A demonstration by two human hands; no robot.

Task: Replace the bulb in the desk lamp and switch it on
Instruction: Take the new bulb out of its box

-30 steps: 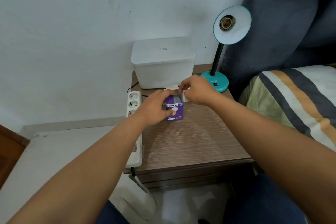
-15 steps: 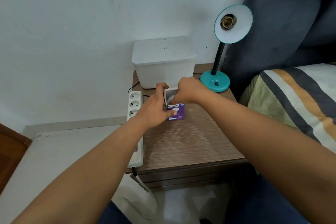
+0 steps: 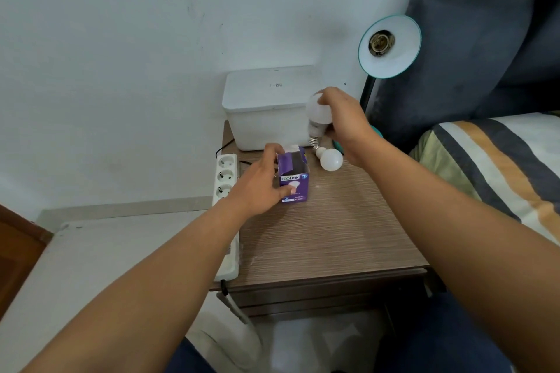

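Note:
A teal desk lamp (image 3: 389, 47) stands at the back right of the wooden nightstand (image 3: 327, 239), its shade facing me with a bare socket. My right hand (image 3: 344, 119) holds a white bulb (image 3: 318, 113) above the table, screw base down. My left hand (image 3: 262, 185) grips an open purple bulb box (image 3: 294, 179) standing on the tabletop. A second white bulb (image 3: 330, 158) lies on its side just right of the box.
A white lidded container (image 3: 269, 106) sits against the wall behind the box. A white power strip (image 3: 225, 188) runs along the nightstand's left edge. A striped pillow (image 3: 497, 169) and dark headboard are at the right. A low white surface lies left.
My right hand has pulled the white bulb up out of the purple box and lifted it. The left hand still steadies the box. The second bulb on the table is now uncovered.

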